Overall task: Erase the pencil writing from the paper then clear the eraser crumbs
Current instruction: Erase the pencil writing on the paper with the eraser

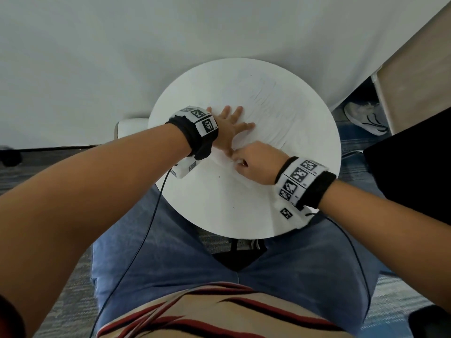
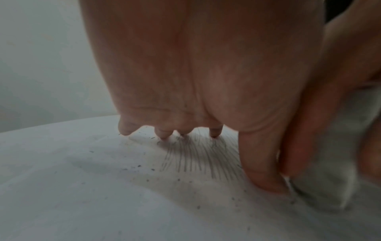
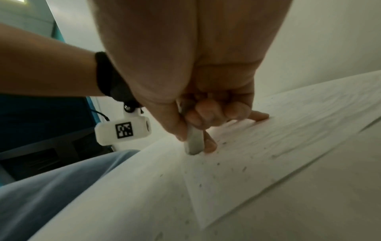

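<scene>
1. Paper [image 1: 280, 123]: flat on round tabletop [image 1: 219, 203]; pencil strokes [image 2: 198, 156] remain, erasing unfinished
2. Left hand [image 1: 227, 128]: splayed, pressing paper
3. Right hand [image 1: 256, 162]: grip pinches white eraser [image 3: 193, 141] against paper
4. Crumbs [image 3: 218, 163]: scattered, uncleared

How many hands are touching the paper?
2. The left hand presses flat on the paper; the right hand, nearer the person, rubs an eraser on it.

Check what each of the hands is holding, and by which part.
The right hand pinches a white block eraser by its upper half. The left hand holds nothing; it presses flat on the white paper sheet.
</scene>
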`<action>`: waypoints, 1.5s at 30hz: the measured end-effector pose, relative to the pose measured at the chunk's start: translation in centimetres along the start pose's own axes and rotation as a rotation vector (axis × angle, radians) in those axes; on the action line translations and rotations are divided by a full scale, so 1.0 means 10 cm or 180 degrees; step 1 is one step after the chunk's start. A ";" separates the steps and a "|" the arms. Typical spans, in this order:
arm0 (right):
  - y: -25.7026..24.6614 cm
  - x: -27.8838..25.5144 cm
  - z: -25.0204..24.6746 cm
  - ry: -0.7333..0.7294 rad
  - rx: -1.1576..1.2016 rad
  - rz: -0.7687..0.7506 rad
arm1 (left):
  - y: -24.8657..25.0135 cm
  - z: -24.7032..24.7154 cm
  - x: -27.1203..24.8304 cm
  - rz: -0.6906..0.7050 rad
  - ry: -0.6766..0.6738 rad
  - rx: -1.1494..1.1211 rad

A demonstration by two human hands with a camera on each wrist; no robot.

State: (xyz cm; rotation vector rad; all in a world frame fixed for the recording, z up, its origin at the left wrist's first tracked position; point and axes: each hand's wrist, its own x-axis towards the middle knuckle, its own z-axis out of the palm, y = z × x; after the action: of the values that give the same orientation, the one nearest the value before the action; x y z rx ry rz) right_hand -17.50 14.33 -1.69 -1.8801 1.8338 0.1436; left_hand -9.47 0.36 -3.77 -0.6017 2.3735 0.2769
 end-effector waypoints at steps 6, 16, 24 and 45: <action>-0.01 -0.25 0.18 -0.0071 -0.0363 0.0044 | -0.04 0.01 0.00 0.0074 0.0026 -0.0099; 0.17 -0.16 0.19 0.0369 0.0404 0.0359 | -0.03 0.01 0.04 0.0083 0.0052 -0.0025; 0.50 -0.35 0.23 0.0551 0.0528 0.0214 | 0.00 -0.07 0.01 0.0255 0.0129 0.0307; 0.31 -0.28 0.23 0.0637 -0.0192 0.0309 | -0.01 0.15 -0.27 -0.0689 0.0091 0.0224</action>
State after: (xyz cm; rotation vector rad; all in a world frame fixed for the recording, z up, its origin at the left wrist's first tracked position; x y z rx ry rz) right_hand -20.07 17.96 -3.32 -1.9057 2.0773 0.0457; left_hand -6.81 1.68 -3.14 -0.8259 2.3101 0.0893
